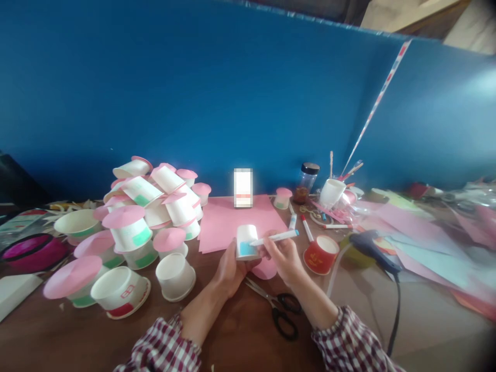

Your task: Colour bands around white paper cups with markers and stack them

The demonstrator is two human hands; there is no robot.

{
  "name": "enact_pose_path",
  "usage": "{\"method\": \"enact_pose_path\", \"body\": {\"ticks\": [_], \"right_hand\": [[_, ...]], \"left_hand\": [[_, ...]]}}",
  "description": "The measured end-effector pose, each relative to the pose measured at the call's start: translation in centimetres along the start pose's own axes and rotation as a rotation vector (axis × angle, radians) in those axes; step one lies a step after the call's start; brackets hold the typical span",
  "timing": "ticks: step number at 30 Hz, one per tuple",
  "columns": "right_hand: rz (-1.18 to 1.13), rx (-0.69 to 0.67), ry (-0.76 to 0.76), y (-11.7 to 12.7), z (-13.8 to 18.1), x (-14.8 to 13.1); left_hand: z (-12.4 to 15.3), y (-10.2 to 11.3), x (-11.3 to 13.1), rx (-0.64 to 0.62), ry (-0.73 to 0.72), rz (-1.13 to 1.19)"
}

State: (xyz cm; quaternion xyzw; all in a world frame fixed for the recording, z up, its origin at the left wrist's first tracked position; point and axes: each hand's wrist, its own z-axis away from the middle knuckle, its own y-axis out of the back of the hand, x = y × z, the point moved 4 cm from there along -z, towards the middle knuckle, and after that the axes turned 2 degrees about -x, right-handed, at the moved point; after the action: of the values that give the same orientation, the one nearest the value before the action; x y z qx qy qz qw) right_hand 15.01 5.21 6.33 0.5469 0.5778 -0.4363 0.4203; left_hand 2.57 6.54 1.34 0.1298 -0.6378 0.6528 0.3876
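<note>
My left hand (pixel 229 271) is wrapped round a small white paper cup (pixel 247 241) held on its side, with a blue patch on its wall. My right hand (pixel 282 256) grips a white marker (pixel 276 237) with a blue end; its tip touches the cup near the blue patch. Both hands hover over the brown table, in front of a pink paper sheet (pixel 227 219). A pink paper disc (pixel 265 269) lies just under my hands. Black-handled scissors (pixel 276 305) lie on the table between my forearms.
A heap of white cups with pink lids (pixel 155 204) fills the left. A red cup (pixel 320 253), loose markers (pixel 307 227), a jar (pixel 307 182) and a cup of tools (pixel 332 192) stand right of my hands. A glue gun (pixel 374 249) and coloured papers (pixel 426 243) lie far right. A blue partition (pixel 217 93) backs the table.
</note>
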Motion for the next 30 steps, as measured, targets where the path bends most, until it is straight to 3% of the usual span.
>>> {"method": "enact_pose_path", "body": {"ticks": [18, 30], "right_hand": [[0.047, 0.014, 0.021, 0.37, -0.01, -0.29], [0.065, -0.051, 0.013, 0.02, 0.09, -0.06]], "left_hand": [[0.16, -0.24, 0.37, 0.048, -0.033, -0.048], [0.2, -0.32, 0.38, 0.024, -0.07, -0.072]]}}
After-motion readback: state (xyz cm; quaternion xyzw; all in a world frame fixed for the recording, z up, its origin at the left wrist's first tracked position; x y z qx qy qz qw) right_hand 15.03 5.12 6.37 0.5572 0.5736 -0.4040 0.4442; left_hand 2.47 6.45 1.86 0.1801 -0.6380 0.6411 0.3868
